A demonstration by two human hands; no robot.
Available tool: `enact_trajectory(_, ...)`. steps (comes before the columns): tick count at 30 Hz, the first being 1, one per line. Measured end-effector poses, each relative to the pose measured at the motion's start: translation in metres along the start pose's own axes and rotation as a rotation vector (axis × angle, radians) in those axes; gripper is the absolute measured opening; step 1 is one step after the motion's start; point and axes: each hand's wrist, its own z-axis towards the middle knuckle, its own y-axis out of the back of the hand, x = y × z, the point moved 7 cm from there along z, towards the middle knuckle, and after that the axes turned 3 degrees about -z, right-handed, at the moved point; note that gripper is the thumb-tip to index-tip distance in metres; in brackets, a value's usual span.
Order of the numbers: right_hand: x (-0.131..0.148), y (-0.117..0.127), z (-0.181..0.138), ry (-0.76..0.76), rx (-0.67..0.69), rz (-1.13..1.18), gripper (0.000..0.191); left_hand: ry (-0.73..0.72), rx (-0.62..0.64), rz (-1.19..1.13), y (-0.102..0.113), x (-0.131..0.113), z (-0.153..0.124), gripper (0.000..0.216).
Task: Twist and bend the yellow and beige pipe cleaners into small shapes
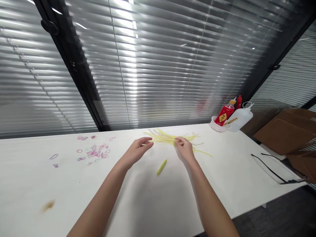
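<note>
A loose bundle of thin yellow strips (164, 138) lies spread across the white table, with a few pale strands among them. My left hand (138, 149) is at the bundle's left end, its fingers curved and a gap between thumb and fingers. On the right part of the bundle, my right hand (184, 148) has its fingertips pinched together on the strips. Between my forearms a short, thick yellow-green stick-shaped piece (161, 167) lies slantwise, touched by neither hand.
Many small coloured bands (96, 153) lie scattered at the left. At the back right, a red bottle (224, 113) leans in a white dish (217, 125) beside a translucent squeeze bottle (240, 118). Black glasses (278, 174) rest near the right edge, beside a cardboard box (286, 131). Blinds (158, 65) rise behind.
</note>
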Motion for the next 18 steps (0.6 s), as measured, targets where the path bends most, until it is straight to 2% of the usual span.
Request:
enact_trajectory(4,0.016,-0.02,-0.013,0.239,0.132,-0.647,0.029,0.017,0.043,0.003,-0.003,0.002,-0.002,0.047)
enact_trajectory(6,0.016,-0.026,-0.017,0.284,0.153,-0.868,0.033,0.019,0.04,0.007,-0.002,0.001,-0.003,0.045)
enact_trajectory(10,0.011,-0.029,-0.016,0.276,0.155,-0.981,0.039,0.026,0.024,0.043,0.0,0.0,-0.004,0.042)
enact_trajectory(18,0.007,-0.028,-0.014,0.24,0.171,-0.987,0.047,0.042,0.018,0.107,0.002,0.01,0.001,0.042)
